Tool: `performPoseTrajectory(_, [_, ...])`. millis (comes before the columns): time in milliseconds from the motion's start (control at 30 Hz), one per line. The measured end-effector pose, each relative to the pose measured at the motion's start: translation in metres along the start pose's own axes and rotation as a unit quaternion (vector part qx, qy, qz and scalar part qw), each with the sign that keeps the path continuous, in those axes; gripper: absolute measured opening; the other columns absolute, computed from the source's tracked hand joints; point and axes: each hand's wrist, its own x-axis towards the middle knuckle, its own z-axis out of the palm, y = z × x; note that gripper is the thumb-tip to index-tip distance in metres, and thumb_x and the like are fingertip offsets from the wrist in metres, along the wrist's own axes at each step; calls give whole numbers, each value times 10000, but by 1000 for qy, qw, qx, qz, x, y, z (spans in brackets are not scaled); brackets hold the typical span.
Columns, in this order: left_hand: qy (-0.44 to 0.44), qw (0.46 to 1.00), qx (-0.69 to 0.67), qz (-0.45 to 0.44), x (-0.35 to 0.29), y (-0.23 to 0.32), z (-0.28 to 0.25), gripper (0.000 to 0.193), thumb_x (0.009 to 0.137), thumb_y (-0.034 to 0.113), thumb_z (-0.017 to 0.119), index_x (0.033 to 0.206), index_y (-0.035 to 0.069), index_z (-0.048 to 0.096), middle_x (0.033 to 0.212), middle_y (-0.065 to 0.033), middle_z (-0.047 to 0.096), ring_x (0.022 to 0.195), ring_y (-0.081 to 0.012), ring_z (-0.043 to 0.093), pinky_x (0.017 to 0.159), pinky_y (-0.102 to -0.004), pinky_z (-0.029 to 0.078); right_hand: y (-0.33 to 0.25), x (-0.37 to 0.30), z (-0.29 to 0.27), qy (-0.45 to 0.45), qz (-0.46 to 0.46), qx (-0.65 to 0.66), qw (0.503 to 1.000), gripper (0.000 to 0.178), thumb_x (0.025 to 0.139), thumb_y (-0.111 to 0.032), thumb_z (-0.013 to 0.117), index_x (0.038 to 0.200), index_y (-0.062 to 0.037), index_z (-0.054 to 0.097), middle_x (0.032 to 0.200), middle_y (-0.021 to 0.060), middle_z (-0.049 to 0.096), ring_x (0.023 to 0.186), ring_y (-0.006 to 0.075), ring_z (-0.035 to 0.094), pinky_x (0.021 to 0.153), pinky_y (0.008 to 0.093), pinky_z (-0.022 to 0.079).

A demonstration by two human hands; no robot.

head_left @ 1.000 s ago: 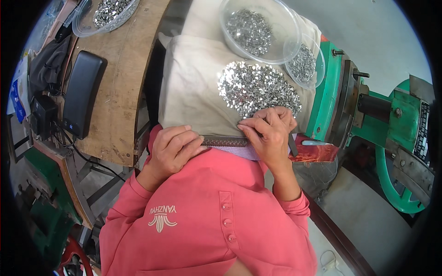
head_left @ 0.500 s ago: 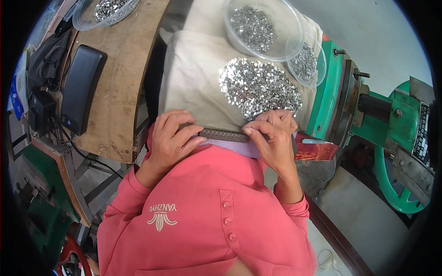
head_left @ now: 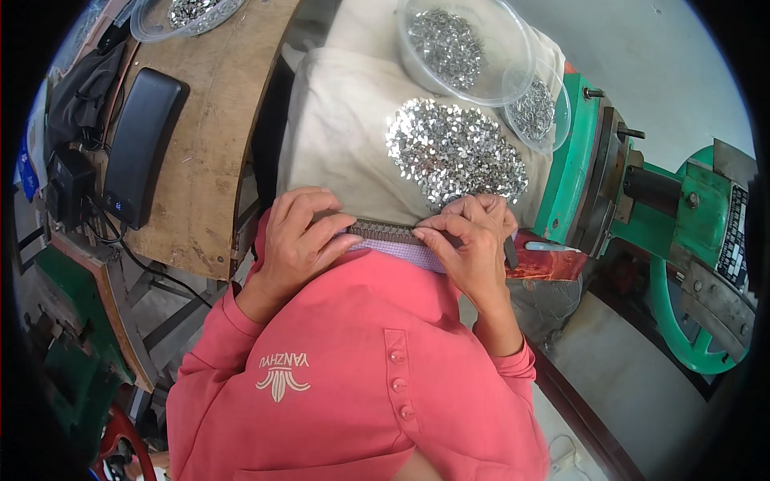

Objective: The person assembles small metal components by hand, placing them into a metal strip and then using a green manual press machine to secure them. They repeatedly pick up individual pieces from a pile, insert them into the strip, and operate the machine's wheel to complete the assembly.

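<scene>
A dark slotted metal strip (head_left: 387,232) lies crosswise close to my body, with purple checked cloth (head_left: 409,254) below it. My left hand (head_left: 295,240) is closed on the strip's left end. Further right, my right hand (head_left: 475,244) pinches at the strip with thumb and forefinger; any small piece between those fingertips is hidden. The strip's right end shows just past that hand. Beyond the hands, a heap of small shiny metal pieces (head_left: 457,152) rests on a beige cloth (head_left: 333,120), its near edge close to my right fingers.
Behind the heap stand a large clear tub (head_left: 523,60) and a smaller clear tub (head_left: 563,128), both containing metal pieces. A green machine (head_left: 571,172) with a handwheel (head_left: 682,345) is at right. At left, a wooden table (head_left: 220,104) bears a black device (head_left: 144,144) and another tub (head_left: 220,20).
My right thumb and forefinger have shifted slightly left along the strip. My left hand keeps its place on the left end. The whole view has tilted a little.
</scene>
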Motion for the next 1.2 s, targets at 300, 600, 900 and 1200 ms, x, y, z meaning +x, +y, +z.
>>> performPoseTrajectory(300, [3, 1000, -5, 1, 1, 0, -1, 291, 669, 179, 846, 903, 86, 700, 1018, -58, 610, 1012, -279, 579, 847, -388, 472, 5, -5, -6, -13, 33, 2, 999, 129, 718, -259, 833, 810, -177, 797, 830, -41, 605, 943, 213, 481, 880, 402, 263])
performPoseTrajectory(600, [8, 1000, 5, 5, -1, -1, 1, 316, 635, 189, 870, 880, 79, 704, 1003, -67, 600, 994, -293, 580, 837, -391, 474, 8, -6, -12, -34, 51, 18, 998, 124, 732, -218, 814, 843, -164, 807, 828, -41, 636, 940, 200, 485, 882, 396, 270])
performPoseTrajectory(900, [4, 1000, 19, 3, 0, 4, -2, 309, 647, 175, 860, 894, 76, 704, 1004, -62, 609, 992, -282, 587, 828, -386, 463, 7, -8, -12, -19, 50, 17, 998, 107, 729, -210, 814, 820, -155, 800, 821, -34, 631, 935, 204, 489, 879, 398, 280])
performPoseTrajectory(1200, [-11, 998, 53, 28, 2, 6, -3, 313, 644, 174, 861, 895, 67, 707, 986, -64, 606, 984, -292, 590, 833, -393, 474, 21, -5, -39, 60, 64, 41, 995, 90, 757, -202, 814, 832, -161, 786, 844, -34, 637, 965, 206, 502, 881, 375, 310])
